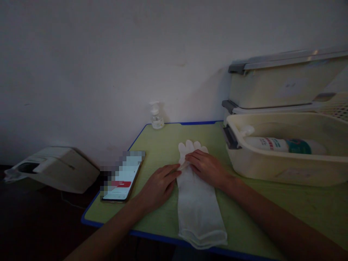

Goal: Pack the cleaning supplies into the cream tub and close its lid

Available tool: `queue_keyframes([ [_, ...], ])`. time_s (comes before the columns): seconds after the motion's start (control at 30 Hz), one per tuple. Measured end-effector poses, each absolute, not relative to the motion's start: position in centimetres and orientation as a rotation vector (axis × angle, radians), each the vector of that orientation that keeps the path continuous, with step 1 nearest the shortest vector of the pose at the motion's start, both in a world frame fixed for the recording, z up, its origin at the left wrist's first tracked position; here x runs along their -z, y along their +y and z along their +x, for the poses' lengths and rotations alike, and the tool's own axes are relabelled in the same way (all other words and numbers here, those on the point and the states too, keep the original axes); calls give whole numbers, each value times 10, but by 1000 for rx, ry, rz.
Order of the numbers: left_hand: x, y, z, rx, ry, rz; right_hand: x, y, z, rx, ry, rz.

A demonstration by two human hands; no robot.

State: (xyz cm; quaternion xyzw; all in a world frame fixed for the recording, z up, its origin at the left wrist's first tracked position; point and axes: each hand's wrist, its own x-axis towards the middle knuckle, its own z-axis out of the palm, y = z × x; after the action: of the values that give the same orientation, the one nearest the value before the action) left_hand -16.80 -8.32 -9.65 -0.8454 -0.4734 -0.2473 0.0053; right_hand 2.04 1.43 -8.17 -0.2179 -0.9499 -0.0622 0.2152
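Observation:
A long white glove (pixel 197 203) lies flat on the green table (pixel 163 145), fingers pointing away from me and cuff at the near edge. My left hand (pixel 159 185) rests at the glove's left side, fingers stretched out and touching its edge near the thumb. My right hand (pixel 206 167) lies on the glove's palm area, fingers curled down against the fabric, pressing or pinching it near the thumb.
A phone (pixel 122 179) with a lit screen lies at the table's left edge. A small pump bottle (pixel 157 117) stands at the far corner. A cream plastic tub (pixel 285 166) holding a lying bottle (pixel 282 145) sits right, lidded bins (pixel 285 83) behind. A white device (pixel 54 168) sits lower left.

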Motion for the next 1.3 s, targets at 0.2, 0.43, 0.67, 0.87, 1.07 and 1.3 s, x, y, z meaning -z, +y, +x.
queue_keyframes([
  [0.2,95,-83,-166,742,-1457,-2645,81,18,18,250,-2672,-584],
  [0.43,95,-82,-165,733,-1459,-2625,83,20,17,342,-2685,-577],
  [0.67,96,-82,-166,757,-1454,-2589,75,14,19,407,-2697,-539],
  [0.87,95,-83,-166,769,-1522,-2594,72,9,22,421,-2743,-496],
  [1.07,96,-84,-165,691,-1602,-2610,79,9,22,333,-2774,-473],
  [1.3,95,-82,-166,563,-1569,-2664,75,8,22,-51,-2806,-570],
])
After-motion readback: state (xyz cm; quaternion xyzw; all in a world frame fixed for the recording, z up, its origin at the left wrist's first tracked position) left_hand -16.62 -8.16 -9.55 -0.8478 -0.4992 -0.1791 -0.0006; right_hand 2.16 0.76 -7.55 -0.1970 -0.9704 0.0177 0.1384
